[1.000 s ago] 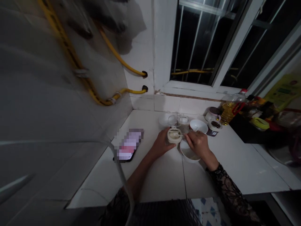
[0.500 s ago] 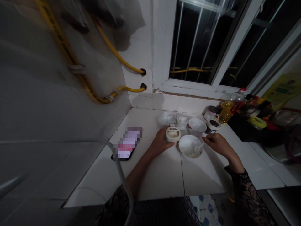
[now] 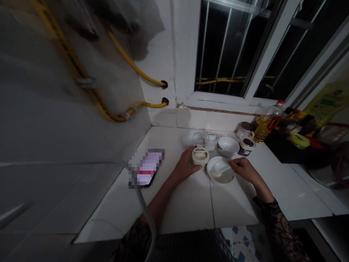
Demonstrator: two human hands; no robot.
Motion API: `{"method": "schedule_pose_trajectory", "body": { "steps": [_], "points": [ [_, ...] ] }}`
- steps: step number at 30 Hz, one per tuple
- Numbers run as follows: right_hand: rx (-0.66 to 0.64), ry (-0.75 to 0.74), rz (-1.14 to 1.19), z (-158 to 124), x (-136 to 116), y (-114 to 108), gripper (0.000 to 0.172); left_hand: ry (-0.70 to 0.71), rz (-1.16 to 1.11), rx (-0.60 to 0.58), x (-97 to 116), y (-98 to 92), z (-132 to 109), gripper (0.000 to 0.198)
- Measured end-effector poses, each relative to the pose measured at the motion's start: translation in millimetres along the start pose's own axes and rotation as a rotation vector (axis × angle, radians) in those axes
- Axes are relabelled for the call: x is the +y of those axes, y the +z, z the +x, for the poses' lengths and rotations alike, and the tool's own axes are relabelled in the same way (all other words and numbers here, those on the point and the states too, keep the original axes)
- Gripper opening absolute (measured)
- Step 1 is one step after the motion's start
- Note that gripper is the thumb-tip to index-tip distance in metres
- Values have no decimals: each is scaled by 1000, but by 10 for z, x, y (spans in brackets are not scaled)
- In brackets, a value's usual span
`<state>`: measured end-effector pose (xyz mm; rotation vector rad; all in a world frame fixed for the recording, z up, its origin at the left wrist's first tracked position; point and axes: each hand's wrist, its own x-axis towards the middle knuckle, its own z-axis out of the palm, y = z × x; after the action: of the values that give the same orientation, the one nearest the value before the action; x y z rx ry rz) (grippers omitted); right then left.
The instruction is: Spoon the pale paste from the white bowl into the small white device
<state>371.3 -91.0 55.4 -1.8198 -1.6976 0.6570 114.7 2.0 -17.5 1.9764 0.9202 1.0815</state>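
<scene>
One round cream jar (image 3: 200, 157) is gripped at 10 o'clock of a white bowl (image 3: 225, 178) by the left hand (image 3: 185, 165); the half-closed right hand (image 3: 242, 169) is seen at the bowl's 3 o'clock above the surface (image 3: 177, 203), its hold unclear.

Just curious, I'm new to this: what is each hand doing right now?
Left hand: closed, holding a round cream-coloured container.
Right hand: loosely curled, apparently empty, beside a round white ceramic bowl.
</scene>
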Motion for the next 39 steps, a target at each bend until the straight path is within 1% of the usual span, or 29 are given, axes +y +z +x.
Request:
{"method": "schedule_pose_trajectory", "body": {
  "steps": [5, 9, 12, 15, 19, 22, 25, 28, 31, 33, 34, 35, 37, 39],
  "points": [
    [41, 24, 97, -48, 18, -79, 56, 0, -5, 6, -1, 8, 9, 79],
    [83, 41, 60, -62, 44, -56, 57, -9, -26, 5, 0, 13, 9, 81],
    [82, 50, 63, -54, 72, -22, 58, -18, -29, -5, 3, 12, 3, 82],
    [70, 73, 151, -48, 87, 10, 59, -26, -27, -3, 10, 8, 0, 80],
    [66, 138, 269, -52, 70, 33, 58, 1, -15, -5, 14, 0, 5, 80],
    [94, 157, 335, -45, 31, 25, 58, 8, -10, -6, 14, 1, 6, 81],
    [139, 136, 362, -3, -34, -7, 58, -5, -16, -10, 17, 4, 1, 80],
    [208, 64, 331, 79, -144, -28, 60, -12, -13, -10, 25, 2, -1, 80],
    [335, -62, 246, 165, -305, 15, 62, -7, 3, -13, 27, 1, 2, 79],
    [423, -174, 134, 195, -423, 92, 61, -4, 15, -12, 19, 5, 6, 78],
    [443, -235, 45, 200, -479, 141, 60, -2, 20, -10, 13, 9, 8, 79],
    [445, -297, -61, 198, -528, 192, 58, 2, 23, -7, 7, 14, 10, 79],
    [408, -407, -271, 180, -598, 284, 53, 11, 23, -3, -4, 22, 14, 81],
    [373, -479, -398, 152, -621, 332, 49, 21, 16, -1, -9, 27, 15, 81]
  ]
}}
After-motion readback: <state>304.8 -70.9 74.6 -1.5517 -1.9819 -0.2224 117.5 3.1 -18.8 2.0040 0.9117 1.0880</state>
